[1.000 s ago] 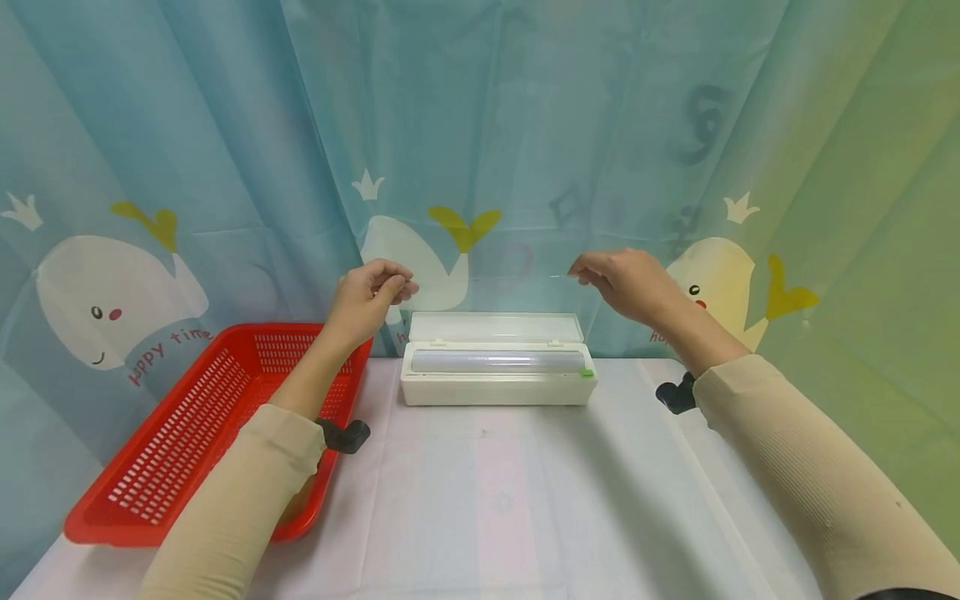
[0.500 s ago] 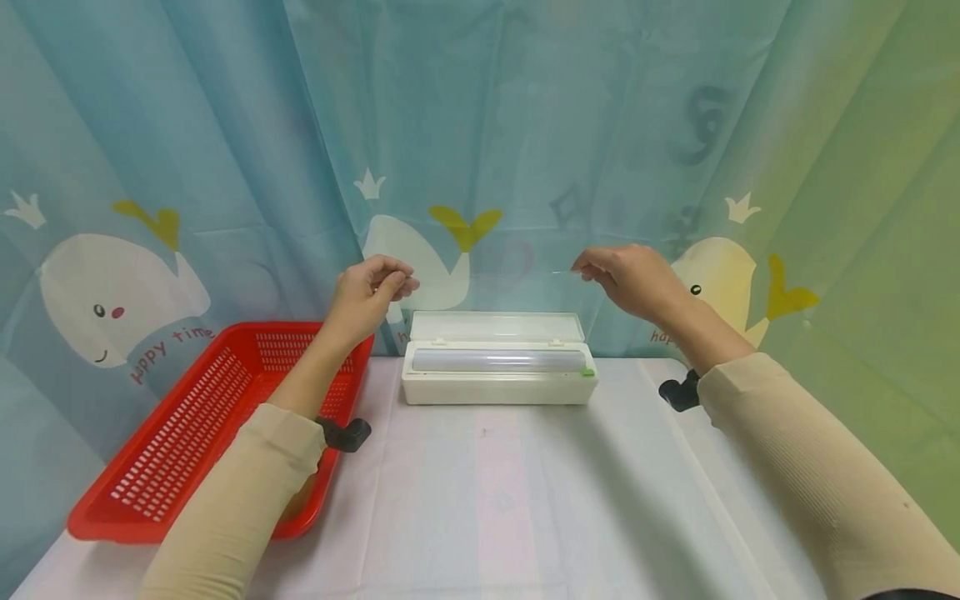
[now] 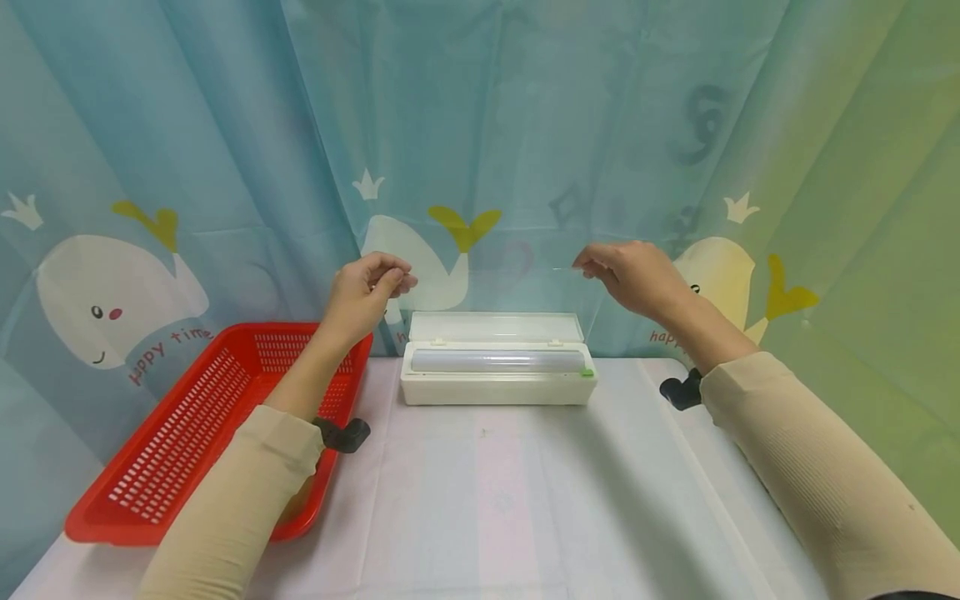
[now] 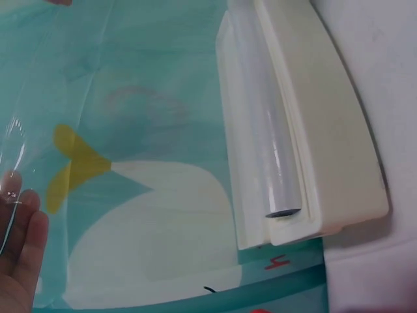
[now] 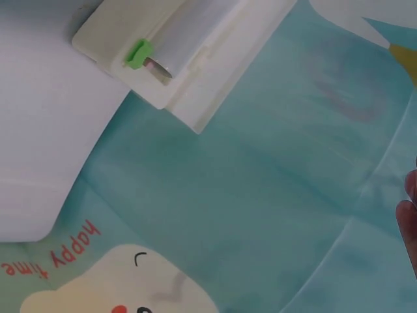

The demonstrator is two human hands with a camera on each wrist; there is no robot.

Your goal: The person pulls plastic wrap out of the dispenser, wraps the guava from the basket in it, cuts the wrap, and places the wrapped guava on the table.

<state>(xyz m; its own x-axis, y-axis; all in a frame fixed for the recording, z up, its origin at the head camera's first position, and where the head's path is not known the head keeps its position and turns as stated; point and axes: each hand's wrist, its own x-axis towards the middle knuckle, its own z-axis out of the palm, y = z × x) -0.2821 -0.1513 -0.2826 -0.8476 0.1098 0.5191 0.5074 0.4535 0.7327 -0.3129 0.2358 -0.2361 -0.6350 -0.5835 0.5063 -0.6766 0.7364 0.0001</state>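
Both hands are raised above a white cling film dispenser (image 3: 499, 385), its lid (image 3: 495, 327) tipped up at the back. A clear roll of cling film (image 3: 498, 361) lies inside, with a green slide cutter (image 3: 587, 372) at its right end. Between the hands stretches a nearly invisible sheet of cling film (image 4: 18, 140), shown by glints in the left wrist view and a thin edge line in the head view. My left hand (image 3: 362, 292) pinches its left side between thumb and fingers. My right hand (image 3: 630, 279), fingers bent down, pinches the right side; its thumb is hidden in the head view.
A red perforated basket (image 3: 187, 433) stands on the left of the table, partly covered by the left forearm. A pale cloth (image 3: 495, 500) covers the table. A blue-green curtain (image 3: 525, 125) with printed whales hangs close behind the dispenser.
My right hand has risen slightly and shifted a little to the right. My left hand stays nearly in place. The dispenser and basket have not moved.
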